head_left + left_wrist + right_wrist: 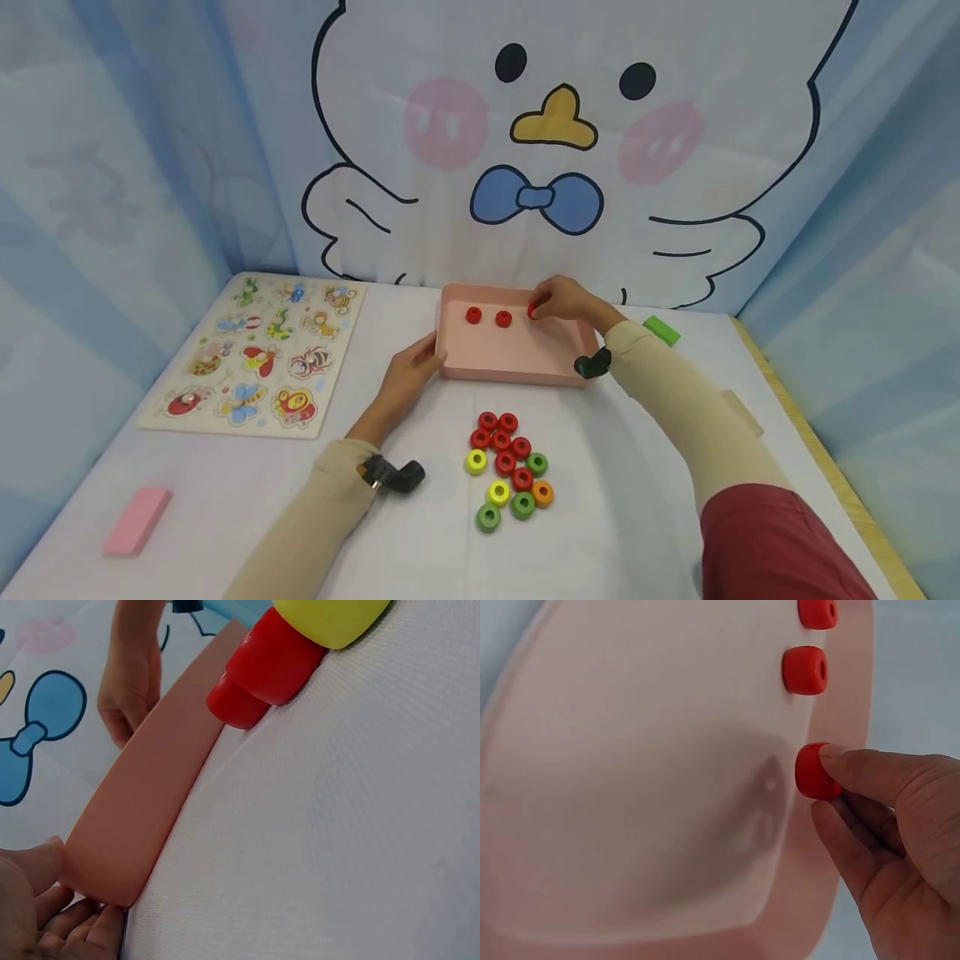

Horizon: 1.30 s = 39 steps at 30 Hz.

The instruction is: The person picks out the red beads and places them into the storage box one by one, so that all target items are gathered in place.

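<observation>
White-clothed table (645, 500) with a wooden edge, boxed in. Pale blue curtains (112, 167) all round. Cartoon duck backdrop (555, 167) behind, evenly lit.

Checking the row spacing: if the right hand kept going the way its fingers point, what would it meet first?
Probably the nearer red ring already lying in the pink tray. The right hand holds a third red ring and points along that row; depth is hard to judge.
</observation>
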Available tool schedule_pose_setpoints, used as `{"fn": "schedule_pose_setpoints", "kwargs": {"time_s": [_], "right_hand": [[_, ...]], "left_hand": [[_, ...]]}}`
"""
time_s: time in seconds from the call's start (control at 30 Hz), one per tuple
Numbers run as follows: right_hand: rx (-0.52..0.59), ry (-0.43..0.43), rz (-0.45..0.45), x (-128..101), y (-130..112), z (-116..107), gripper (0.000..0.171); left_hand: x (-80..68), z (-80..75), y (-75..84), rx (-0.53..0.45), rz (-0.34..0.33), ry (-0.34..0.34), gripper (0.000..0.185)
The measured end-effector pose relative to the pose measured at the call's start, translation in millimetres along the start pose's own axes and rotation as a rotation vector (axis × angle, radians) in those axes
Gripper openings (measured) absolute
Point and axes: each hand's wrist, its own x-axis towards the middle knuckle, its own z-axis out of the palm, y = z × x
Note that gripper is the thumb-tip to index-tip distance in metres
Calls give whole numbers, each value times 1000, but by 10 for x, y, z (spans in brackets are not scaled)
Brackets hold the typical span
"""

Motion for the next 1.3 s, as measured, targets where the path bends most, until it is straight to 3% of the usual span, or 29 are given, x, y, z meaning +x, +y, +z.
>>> {"fn": "schedule_pose_setpoints", "kwargs": {"time_s": [0.33, 0.63, 0.97, 1.3], "right_hand": [[31, -8, 64, 3, 173, 204, 21], [42, 19, 40, -82, 150, 88, 33], [35, 59, -62, -394, -77, -46, 38], [107, -3, -252, -834, -295, 15, 35]], "left_hand": [[-53, 41, -47, -59, 63, -36, 55], [-39, 57, -19, -47, 55, -41, 57], [-10, 19, -2, -12, 47, -25, 58], [7, -15, -26, -5, 51, -12, 59]]}}
